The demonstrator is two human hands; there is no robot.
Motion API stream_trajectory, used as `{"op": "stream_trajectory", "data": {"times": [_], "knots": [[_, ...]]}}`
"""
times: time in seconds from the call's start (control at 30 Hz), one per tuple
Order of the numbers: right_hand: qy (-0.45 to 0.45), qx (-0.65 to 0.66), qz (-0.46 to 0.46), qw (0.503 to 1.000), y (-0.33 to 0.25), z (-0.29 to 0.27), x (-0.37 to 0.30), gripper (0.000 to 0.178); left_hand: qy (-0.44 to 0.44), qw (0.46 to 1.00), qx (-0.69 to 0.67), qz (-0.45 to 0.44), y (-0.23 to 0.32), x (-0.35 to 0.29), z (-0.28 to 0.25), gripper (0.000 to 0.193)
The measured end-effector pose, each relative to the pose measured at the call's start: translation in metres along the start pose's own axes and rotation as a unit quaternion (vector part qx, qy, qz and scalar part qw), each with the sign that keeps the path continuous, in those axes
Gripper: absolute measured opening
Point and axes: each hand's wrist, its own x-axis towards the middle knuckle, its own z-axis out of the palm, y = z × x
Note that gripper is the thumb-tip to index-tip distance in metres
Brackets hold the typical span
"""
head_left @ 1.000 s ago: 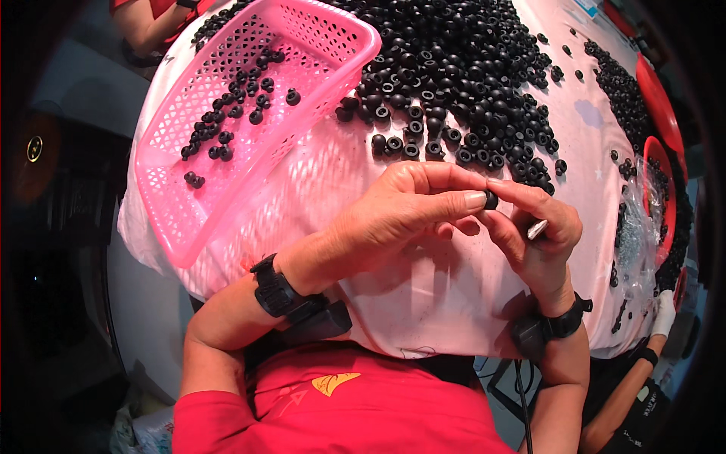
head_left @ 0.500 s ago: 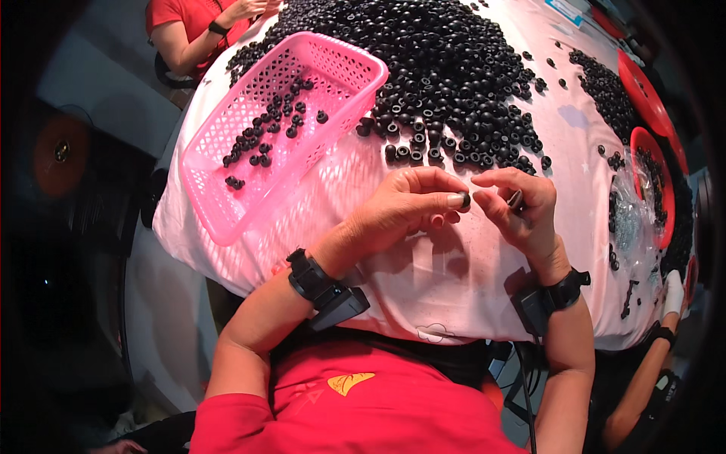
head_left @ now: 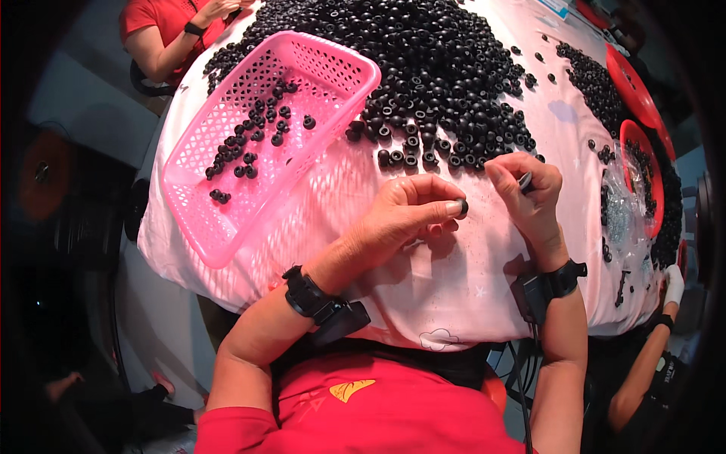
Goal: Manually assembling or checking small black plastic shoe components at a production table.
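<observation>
Between the thumb and fingers of my left hand (head_left: pixel 412 212) is a small round black piece (head_left: pixel 463 206), pinched at the fingertips above the cloth. Off to its right and apart from it, my right hand (head_left: pixel 533 193) is curled around a small grey metal tool (head_left: pixel 525 181); only its tip shows, so I cannot tell its exact kind. Just beyond both hands lies the near edge of a big heap of black, hollow, rounded pieces (head_left: pixel 431 83). A pink perforated plastic basket (head_left: pixel 249 219) stands left of my hands, with several black pieces (head_left: pixel 249 132) in it.
A pale pink cloth (head_left: pixel 423 303) covers the table. At the right are a red tray (head_left: pixel 656 204), a red lid-like disc (head_left: pixel 631 87), a clear plastic bag (head_left: pixel 624 216) and more black pieces. A person (head_left: pixel 162 45) sits far left; another person's arm (head_left: pixel 643 363) reaches in at right.
My right hand has drawn away from my left, and its thumb and forefinger have closed together. My left hand keeps its pinch on the black piece. The whole view has shifted slightly.
</observation>
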Motion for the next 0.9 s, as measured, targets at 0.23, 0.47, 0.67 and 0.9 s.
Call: {"op": "stream_trajectory", "data": {"times": [0.23,0.47,0.67,0.9], "knots": [[0.021,0.029,0.062,0.997,0.002,-0.0028,0.0008,0.006,-0.005,1.0,-0.03,0.002,0.0016,0.0013,-0.0004,0.02],[0.006,0.007,0.021,1.0,0.0005,-0.0023,-0.0015,0.006,-0.011,0.999,-0.036,0.008,-0.0018,0.0009,-0.0029,0.02],[0.007,-0.012,-0.031,0.999,0.0015,-0.0029,-0.0019,0.005,-0.018,0.999,-0.044,0.014,-0.004,0.0038,-0.0049,0.02],[0.001,-0.02,-0.013,1.0,0.0008,-0.0031,-0.0013,0.005,-0.034,0.998,-0.043,0.028,-0.0061,0.005,-0.0092,0.021]]}}
